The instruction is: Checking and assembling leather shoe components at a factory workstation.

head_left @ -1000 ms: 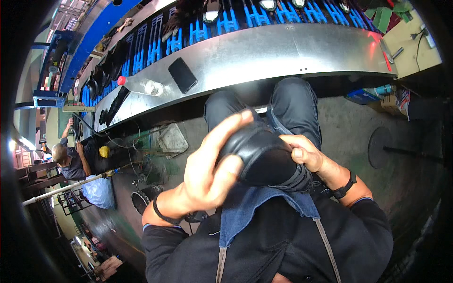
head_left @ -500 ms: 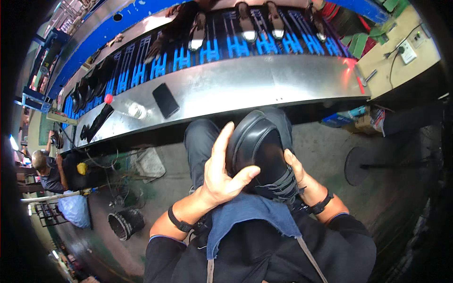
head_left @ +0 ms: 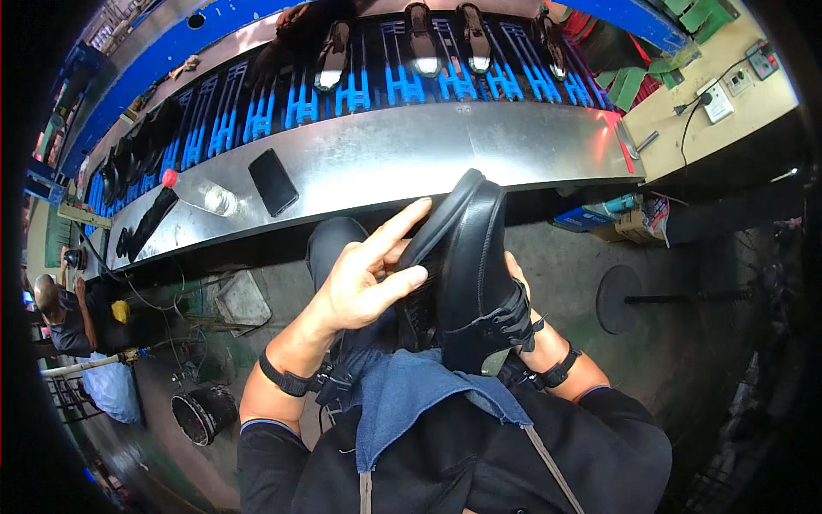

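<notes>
A black lace-up shoe (head_left: 475,257) is held over my lap, toe pointing away and its side turned up. Along its left lies a black shoe sole (head_left: 441,224). The two meet near the toe, and a dark gap shows between them toward the heel. My left hand (head_left: 364,278) grips the sole from the left, thumb on the near side and index finger stretched along its edge. My right hand (head_left: 518,278) supports the shoe from the right by the laces, most of its fingers hidden behind it.
Ahead runs a metal ledge (head_left: 385,158) bearing a phone (head_left: 274,182) and a clear bottle (head_left: 214,199). Beyond it, several shoes (head_left: 424,43) rest on a blue-pronged rack (head_left: 353,90). A black bucket (head_left: 204,413) stands on the floor at left. Another person (head_left: 64,313) sits far left.
The shoe and sole have turned so the shoe's side and the gap beside the sole show. My left hand has shifted leftward along with them. The whole view has moved slightly.
</notes>
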The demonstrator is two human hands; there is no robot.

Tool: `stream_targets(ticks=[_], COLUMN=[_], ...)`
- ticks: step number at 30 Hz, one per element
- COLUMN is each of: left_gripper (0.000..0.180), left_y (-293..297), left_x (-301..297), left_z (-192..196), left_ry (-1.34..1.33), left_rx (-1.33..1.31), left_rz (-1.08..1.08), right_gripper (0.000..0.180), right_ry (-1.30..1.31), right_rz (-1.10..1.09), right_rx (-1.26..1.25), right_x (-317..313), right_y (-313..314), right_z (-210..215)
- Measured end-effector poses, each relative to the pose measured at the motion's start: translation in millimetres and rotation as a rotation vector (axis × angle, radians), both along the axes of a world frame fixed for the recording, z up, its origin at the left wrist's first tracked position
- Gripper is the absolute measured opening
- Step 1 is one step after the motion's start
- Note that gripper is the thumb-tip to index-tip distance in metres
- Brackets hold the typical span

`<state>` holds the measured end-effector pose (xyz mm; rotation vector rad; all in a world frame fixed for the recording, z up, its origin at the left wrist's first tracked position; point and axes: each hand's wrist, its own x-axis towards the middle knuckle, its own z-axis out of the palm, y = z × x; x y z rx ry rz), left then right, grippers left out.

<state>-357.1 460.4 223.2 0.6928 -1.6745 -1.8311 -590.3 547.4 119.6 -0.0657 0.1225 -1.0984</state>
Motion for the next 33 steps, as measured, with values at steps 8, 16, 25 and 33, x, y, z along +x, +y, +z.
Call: stream_targets(ticks=[8,16,25,33], left_gripper=[0.078,0.094,0.073,0.088], left_y=[28,35,-3,24], left_x=[-17,-11,41,60], left_z=[17,35,-50,-50], left_ry=[-0.187,-0.254,0.651,0.663], left_rx=[-0.569,-0.333,0.635,0.623], left_rz=[0.106,0.121,0.347,0.329], right_gripper=[0.072,0.070,0.062,0.054], right_ry=[0.517,0.133,1.926,1.577], right_rz=[-0.074,-0.072,-0.320,-0.121], right_rx=[-0.081,-0.026,-1.159,-1.252], right_x=[1,12,77,80], right_y=[5,-6,-27,-102], right_z=[19,30,99,131])
